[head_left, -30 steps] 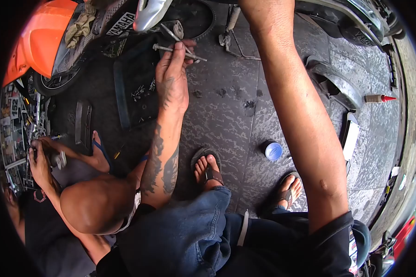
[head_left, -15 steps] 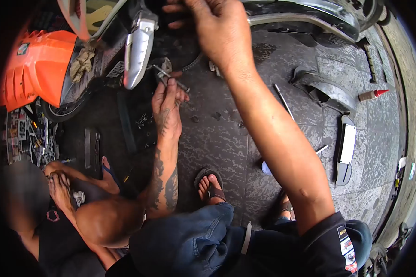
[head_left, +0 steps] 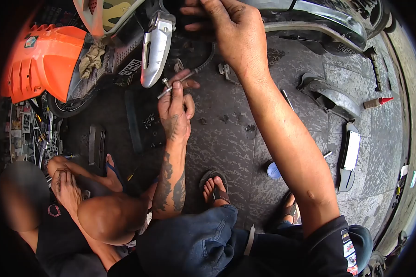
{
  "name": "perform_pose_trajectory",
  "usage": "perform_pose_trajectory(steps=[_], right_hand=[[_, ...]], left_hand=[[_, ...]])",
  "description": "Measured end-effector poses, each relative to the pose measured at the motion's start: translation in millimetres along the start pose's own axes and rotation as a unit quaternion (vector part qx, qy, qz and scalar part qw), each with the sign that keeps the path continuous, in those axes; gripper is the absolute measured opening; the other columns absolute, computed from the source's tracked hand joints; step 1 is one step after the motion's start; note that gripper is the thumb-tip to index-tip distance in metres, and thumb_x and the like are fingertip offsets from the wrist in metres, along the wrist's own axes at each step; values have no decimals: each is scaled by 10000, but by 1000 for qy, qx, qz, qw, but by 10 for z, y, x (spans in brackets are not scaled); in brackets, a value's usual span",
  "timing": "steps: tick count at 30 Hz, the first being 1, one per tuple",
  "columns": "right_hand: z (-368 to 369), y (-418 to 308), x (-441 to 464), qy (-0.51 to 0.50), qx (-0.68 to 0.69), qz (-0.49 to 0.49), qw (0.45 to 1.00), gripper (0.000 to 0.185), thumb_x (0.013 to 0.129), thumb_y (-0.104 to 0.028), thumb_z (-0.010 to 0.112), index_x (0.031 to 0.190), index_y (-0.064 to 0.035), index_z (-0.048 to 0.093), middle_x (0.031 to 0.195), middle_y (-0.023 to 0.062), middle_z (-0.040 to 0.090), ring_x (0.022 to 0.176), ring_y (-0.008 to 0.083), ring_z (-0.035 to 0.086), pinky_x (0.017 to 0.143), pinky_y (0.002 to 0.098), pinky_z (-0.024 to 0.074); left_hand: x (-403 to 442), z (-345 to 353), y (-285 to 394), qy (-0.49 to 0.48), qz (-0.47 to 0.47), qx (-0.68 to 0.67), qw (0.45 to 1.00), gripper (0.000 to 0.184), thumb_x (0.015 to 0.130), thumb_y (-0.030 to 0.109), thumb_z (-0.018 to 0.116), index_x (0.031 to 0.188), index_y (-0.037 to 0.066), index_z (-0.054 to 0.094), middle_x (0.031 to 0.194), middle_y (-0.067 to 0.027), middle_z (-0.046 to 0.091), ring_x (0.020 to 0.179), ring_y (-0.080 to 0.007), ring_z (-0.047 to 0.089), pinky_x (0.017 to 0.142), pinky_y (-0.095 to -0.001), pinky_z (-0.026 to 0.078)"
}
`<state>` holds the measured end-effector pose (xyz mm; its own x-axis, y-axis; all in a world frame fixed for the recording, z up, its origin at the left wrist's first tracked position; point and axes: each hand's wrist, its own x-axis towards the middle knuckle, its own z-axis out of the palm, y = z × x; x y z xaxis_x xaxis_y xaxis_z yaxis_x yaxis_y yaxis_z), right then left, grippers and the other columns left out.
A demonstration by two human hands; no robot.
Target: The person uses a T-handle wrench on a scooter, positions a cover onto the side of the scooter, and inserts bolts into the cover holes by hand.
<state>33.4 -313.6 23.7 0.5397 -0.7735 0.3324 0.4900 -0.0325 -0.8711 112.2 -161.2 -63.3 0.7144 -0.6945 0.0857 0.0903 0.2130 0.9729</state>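
While the left hand pinches metal bolts between thumb and fingers, near the tip of the silver footrest, the right hand hangs with fingers spread; whether they touch anything cannot be told. A blue lid shows beside the right forearm.

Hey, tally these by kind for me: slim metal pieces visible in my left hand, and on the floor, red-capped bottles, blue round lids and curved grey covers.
Slim metal pieces in your left hand: 2
Red-capped bottle: 1
Blue round lid: 1
Curved grey cover: 1
Total: 5
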Motion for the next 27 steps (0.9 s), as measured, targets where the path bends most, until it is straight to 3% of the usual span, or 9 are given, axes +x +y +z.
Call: perform_pose_trajectory(steps=[1,2,3,6,10,14,17,22,27], right_hand=[[8,17,-6,1,2,3,1000,308,977,-169,497,1025,106,626,910,140,686,825,155,659,684,258,545],[14,48,3,0,2,9,1000,308,977,-169,497,1025,106,626,910,140,686,825,155,659,684,258,545],[17,84,19,0,14,-18,1000,307,977,-168,496,1025,106,626,907,139,686,823,155,659,681,259,546],[8,111,-1,2,21,-39,999,307,977,-168,496,1025,106,626,904,137,685,821,155,659,676,260,547],[2,51,-18,1,8,-31,999,308,975,-172,501,1009,105,631,893,133,686,815,153,660,667,260,546],[11,53,-7,10,-14,-31,999,304,972,-171,507,996,104,636,886,135,688,809,156,662,659,260,544],[17,77,-17,16,0,-48,999,300,970,-164,508,992,107,634,889,134,689,812,155,661,660,260,544],[5,58,-12,6,4,-33,999,296,970,-159,508,995,108,631,893,133,688,820,156,662,663,257,543],[5,99,-4,-1,25,-39,999,288,970,-153,508,1002,107,630,901,134,687,830,149,656,670,257,540]], left_hand=[[-21,-11,-13,15,-36,35,999,319,986,272,485,1112,-11,563,721,-41,594,403,4,339,360,-167,182],[-13,49,14,51,-41,72,995,317,961,293,540,917,-11,619,564,-2,527,404,-1,346,364,-170,194],[1,47,20,55,-48,73,995,317,961,293,540,917,-11,619,564,-2,527,404,-1,346,364,-170,194],[100,69,43,77,-63,166,981,445,905,425,604,623,83,568,540,41,481,414,-16,345,380,-182,210],[169,40,79,-10,-161,113,980,375,940,401,551,707,106,549,543,23,493,443,-34,383,376,-176,217],[161,137,212,0,-141,37,989,295,981,335,469,862,77,548,556,-14,518,418,-57,377,373,-190,217],[316,124,238,-46,-126,116,984,296,973,318,485,856,60,568,553,-9,509,411,-54,353,374,-196,215],[532,141,260,9,-82,149,985,307,943,296,554,748,65,608,482,50,407,372,-37,266,360,-214,155],[578,202,315,27,-78,167,982,297,964,292,517,798,61,602,488,50,404,355,-28,249,343,-211,142]])
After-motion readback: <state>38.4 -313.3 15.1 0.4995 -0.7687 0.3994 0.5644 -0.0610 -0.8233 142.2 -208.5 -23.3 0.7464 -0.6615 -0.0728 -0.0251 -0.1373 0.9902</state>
